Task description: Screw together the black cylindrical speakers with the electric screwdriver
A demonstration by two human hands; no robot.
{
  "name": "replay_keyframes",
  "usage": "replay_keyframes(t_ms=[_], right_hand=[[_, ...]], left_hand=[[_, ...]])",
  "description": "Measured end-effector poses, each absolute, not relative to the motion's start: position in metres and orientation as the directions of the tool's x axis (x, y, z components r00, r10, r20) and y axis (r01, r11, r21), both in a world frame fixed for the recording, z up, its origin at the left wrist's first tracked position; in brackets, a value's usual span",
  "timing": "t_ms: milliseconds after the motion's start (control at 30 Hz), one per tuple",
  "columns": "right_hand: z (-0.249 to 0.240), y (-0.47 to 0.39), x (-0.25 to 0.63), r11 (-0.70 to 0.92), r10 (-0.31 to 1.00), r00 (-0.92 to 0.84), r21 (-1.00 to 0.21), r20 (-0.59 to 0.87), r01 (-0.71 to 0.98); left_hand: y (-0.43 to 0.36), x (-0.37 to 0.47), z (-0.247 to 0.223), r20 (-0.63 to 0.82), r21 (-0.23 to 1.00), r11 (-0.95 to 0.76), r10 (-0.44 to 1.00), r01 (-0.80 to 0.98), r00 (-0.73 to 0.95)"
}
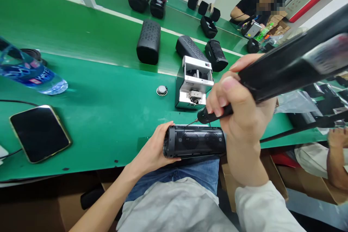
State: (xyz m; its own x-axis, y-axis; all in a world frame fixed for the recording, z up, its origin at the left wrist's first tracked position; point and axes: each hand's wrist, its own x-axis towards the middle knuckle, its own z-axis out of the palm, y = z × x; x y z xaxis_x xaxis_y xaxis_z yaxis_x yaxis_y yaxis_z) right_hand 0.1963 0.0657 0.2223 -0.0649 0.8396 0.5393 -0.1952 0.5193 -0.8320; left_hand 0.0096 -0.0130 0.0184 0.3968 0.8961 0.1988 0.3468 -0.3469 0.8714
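Speaker [199, 141], a single one, lies lengthwise along the near edge of the desk [103, 123], right by the person's jeans [199, 174]; whether it rests wholly on the desk I cannot tell. The left grip [155, 146] is spread round its left end, thumb on the near side and fingers on the far side. The right grip [241, 107] is wrapped round the driver [285, 61], whose thin bit [193, 121] slants down to the speaker's far long side; any screw at the tip is too small to make out.

The step in hand looks like screwdriving. To do it well, I would line the bit up squarely with the screw, since a slant may make it slip, brace the speaker firmly with fingers clear of the tip, press evenly, and stop once the screw seats.

Counts: one driver; one machine [197, 85] and one disc [162, 90] beyond the speaker; one phone [40, 134] and one bottle [32, 72] toward the desk's left end. Three black cases [148, 41] form the nearest group toward the far edge; more stand past them, some cut off, so I cannot give a total. At least two co-workers [248, 5] show in part on the right.
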Motion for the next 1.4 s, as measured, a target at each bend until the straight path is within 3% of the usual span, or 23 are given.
replay_keyframes(t_ms=[267, 533, 800, 933, 1033, 1167, 1400], right_hand=[[0.187, 0.058, 0.193, 0.555, 0.806, -0.076, -0.795, 0.586, -0.245], [0.184, 0.059, 0.198, 0.544, 0.784, -0.178, -0.797, 0.594, -0.263], [0.18, 0.058, 0.196, 0.554, 0.791, -0.16, -0.802, 0.591, -0.223], [0.199, 0.061, 0.204, 0.502, 0.815, -0.201, -0.835, 0.544, -0.224], [0.229, 0.069, 0.214, 0.566, 0.807, -0.05, -0.794, 0.589, -0.221], [0.252, 0.097, 0.221, 0.732, 0.677, 0.222, -0.674, 0.702, -0.099], [0.226, 0.143, 0.213, 0.73, 0.658, 0.229, -0.682, 0.718, 0.042]], left_hand=[[-0.012, 0.011, 0.016, 0.23, 0.884, -0.363, 0.886, 0.295, 0.403], [-0.011, 0.011, 0.018, 0.223, 0.894, -0.353, 0.884, 0.275, 0.41], [-0.01, 0.011, 0.017, 0.22, 0.882, -0.358, 0.889, 0.308, 0.402], [-0.01, 0.011, 0.015, 0.22, 0.866, -0.37, 0.886, 0.338, 0.407], [-0.011, 0.011, 0.014, 0.215, 0.856, -0.371, 0.888, 0.36, 0.405], [-0.012, 0.01, 0.014, 0.209, 0.857, -0.364, 0.892, 0.364, 0.401], [-0.013, 0.01, 0.016, 0.201, 0.859, -0.352, 0.899, 0.371, 0.389]])
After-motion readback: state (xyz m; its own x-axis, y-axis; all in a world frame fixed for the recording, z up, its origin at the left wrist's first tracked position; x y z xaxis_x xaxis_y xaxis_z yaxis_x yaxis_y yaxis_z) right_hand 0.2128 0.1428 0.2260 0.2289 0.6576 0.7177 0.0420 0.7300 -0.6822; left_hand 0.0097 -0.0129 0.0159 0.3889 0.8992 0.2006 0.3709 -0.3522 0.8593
